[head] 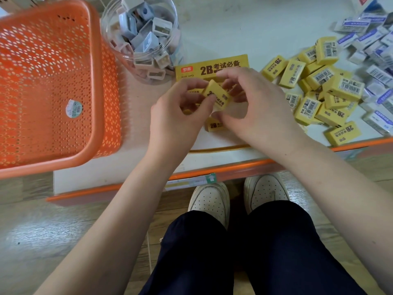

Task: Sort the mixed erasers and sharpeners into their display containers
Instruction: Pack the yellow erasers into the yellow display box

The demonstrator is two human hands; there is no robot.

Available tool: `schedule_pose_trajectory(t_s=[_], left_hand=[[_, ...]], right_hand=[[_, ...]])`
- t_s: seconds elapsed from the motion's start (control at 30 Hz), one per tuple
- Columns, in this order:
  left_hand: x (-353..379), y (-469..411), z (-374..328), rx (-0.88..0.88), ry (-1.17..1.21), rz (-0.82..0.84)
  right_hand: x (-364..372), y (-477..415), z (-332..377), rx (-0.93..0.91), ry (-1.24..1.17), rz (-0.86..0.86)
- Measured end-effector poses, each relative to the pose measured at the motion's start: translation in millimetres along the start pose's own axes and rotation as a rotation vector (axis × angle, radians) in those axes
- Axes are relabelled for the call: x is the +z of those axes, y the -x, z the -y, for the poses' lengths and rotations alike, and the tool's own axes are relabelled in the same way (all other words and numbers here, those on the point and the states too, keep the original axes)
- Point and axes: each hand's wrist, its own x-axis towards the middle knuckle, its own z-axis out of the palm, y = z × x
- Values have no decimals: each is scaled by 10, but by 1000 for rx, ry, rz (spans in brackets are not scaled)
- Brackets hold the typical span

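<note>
Filling the yellow cardboard display box (pixel 212 65) with erasers.
Pinching one yellow rectangular eraser (pixel 217 95) between left hand (pixel 180 111) and right hand (pixel 253 103); leaving the yellow eraser pile (pixel 319 88) at right unsorted.

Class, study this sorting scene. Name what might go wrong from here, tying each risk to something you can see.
1. The orange basket overhangs the shelf's front edge; a bump may tip it off.
2. One loose yellow eraser lies right by that edge and could get nudged to the floor.
3. The yellow pile touches the white-and-blue erasers, so a stray one may be boxed wrongly.
</note>
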Motion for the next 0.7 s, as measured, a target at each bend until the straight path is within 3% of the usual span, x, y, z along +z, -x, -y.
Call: schedule_pose_trajectory(t_s=[0.13, 0.23, 0.33, 0.43, 0.6, 0.7], left_hand=[[-21, -18, 11, 90, -86, 27], [-51, -71, 44, 287, -298, 43], [-51, -109, 60, 364, -474, 56], [-92, -130, 76, 347, -535, 34], [-208, -134, 113, 222, -486, -57], [-175, -108, 97, 177, -477, -58]], right_hand=[[0, -19, -30, -53, 31, -99], [-44, -34, -34, -109, 61, -96], [-36, -29, -16, -67, 38, -67], [-52, -3, -12, -13, 17, -11], [-29, 22, -25, -118, 409, 344], [-40, 3, -18, -121, 440, 362]])
